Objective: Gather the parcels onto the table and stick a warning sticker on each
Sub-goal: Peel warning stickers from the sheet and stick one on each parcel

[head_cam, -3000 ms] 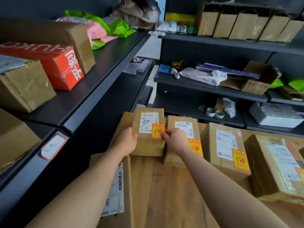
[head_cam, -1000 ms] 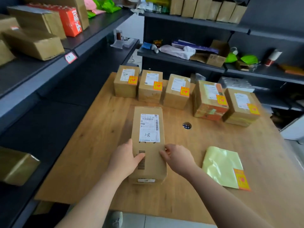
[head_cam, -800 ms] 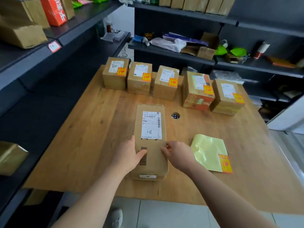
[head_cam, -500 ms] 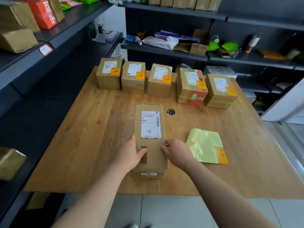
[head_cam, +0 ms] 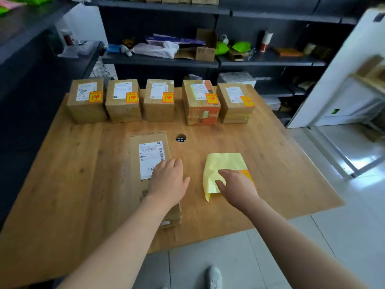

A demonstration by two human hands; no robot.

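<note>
A long brown parcel with a white shipping label lies flat on the wooden table. My left hand rests palm-down on its near half, fingers spread. My right hand is over the yellow sticker backing sheet, fingers loosely apart, touching the orange warning sticker at its corner. Several smaller parcels stand in a row at the table's far side, from the leftmost to the rightmost, each with an orange sticker on top.
A round cable hole sits in the table beyond the long parcel. Dark shelving with bags and boxes runs behind and to the left. A white cabinet stands at the right. My shoe shows on the tiled floor.
My right hand left the long parcel and moved right onto the yellow sticker sheet. My left hand slid up on top of the parcel. The view shifted right.
</note>
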